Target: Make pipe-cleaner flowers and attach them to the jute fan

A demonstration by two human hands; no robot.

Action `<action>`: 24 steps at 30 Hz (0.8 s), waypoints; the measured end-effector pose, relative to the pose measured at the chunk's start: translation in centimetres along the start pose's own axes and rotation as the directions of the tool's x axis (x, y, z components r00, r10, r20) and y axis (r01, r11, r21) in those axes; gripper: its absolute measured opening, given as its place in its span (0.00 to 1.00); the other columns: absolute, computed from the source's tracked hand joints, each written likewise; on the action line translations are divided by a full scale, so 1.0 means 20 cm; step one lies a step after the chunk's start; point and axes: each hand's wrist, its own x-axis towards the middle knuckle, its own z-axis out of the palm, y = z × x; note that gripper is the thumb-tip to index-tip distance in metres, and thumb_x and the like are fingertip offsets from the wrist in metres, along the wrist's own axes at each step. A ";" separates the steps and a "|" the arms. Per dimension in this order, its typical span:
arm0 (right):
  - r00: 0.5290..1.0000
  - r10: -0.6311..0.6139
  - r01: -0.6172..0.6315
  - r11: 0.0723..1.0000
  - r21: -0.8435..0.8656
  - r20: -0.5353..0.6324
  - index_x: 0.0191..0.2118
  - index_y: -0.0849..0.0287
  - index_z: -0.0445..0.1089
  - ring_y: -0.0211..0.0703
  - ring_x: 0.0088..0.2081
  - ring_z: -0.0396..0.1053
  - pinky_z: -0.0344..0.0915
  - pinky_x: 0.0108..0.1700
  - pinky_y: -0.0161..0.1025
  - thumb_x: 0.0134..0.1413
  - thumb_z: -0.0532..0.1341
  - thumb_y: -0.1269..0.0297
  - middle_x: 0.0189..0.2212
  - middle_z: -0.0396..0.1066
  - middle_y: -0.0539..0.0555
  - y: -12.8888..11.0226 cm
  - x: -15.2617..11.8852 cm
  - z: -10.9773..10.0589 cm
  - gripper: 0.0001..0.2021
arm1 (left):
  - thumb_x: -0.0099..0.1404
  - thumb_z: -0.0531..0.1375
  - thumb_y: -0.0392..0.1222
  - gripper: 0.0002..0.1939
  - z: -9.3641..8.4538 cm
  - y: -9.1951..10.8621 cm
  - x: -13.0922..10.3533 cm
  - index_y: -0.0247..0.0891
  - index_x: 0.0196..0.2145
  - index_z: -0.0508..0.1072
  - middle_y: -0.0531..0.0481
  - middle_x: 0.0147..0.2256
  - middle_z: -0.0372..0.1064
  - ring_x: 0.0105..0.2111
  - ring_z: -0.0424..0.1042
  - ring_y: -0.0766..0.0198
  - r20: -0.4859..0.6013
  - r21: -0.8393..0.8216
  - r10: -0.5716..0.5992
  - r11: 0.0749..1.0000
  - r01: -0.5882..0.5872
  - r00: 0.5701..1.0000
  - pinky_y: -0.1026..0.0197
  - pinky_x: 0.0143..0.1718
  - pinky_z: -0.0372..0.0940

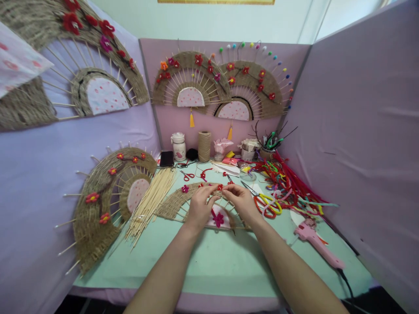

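Note:
A twine-wrapped half-round fan [173,203] lies flat on the table, with thin sticks for ribs and small flowers along its curved band. Both my hands are over its middle. My left hand [200,207] is closed, its fingertips at a small red fuzzy-wire flower [220,187] by the fan's upper edge. From the other side, my right hand [242,201] pinches at the same flower; its exact grip is too small to see. Below them, a magenta flower [218,219] rests on the fan's pale spotted centre. My hands and wrists hide parts of the ribs and band.
Bundled thin sticks [152,196] lie left, beside another fan [98,205]. Red-handled scissors [266,208], yellow-handled scissors [273,203] and a pink glue gun [319,246] with its cord are at right, near heaped fuzzy wires [294,181]. A twine spool [204,147] stands behind.

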 end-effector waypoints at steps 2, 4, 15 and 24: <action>1.000 0.010 -0.011 1.000 0.009 0.023 0.31 0.60 0.70 0.37 0.28 0.64 0.60 0.30 0.35 0.44 0.62 0.55 0.25 0.69 0.51 0.00 0.00 0.00 0.13 | 0.55 0.61 0.37 0.12 -0.01 0.00 -0.01 0.44 0.39 0.76 0.45 0.40 0.72 0.43 0.66 0.57 0.031 0.066 0.087 0.994 -0.089 0.996 0.54 0.51 0.55; 0.999 0.023 -0.024 1.000 0.013 0.040 0.30 0.60 0.70 0.36 0.27 0.62 0.59 0.30 0.34 0.45 0.62 0.55 0.25 0.69 0.50 0.00 0.00 0.00 0.12 | 0.57 0.60 0.38 0.11 -0.01 0.00 -0.01 0.44 0.39 0.76 0.44 0.38 0.73 0.42 0.66 0.56 0.058 0.107 0.117 0.987 -0.123 0.991 0.54 0.49 0.56; 0.996 0.070 -0.073 0.995 0.063 0.054 0.29 0.60 0.71 0.35 0.25 0.61 0.59 0.30 0.34 0.42 0.64 0.55 0.24 0.68 0.49 0.02 0.00 0.01 0.12 | 0.55 0.61 0.40 0.04 -0.01 0.02 -0.01 0.42 0.28 0.77 0.46 0.30 0.73 0.34 0.67 0.59 0.023 0.041 0.017 0.999 -0.018 1.000 0.57 0.43 0.58; 0.994 -0.074 0.082 0.990 -0.112 0.075 0.30 0.58 0.70 0.38 0.30 0.65 0.61 0.34 0.35 0.47 0.61 0.58 0.27 0.70 0.50 0.00 -0.01 -0.01 0.09 | 0.48 0.66 0.41 0.10 0.00 -0.03 0.01 0.31 0.26 0.75 0.50 0.24 0.69 0.23 0.63 0.71 0.259 -0.412 -0.508 0.711 0.570 0.821 0.68 0.25 0.57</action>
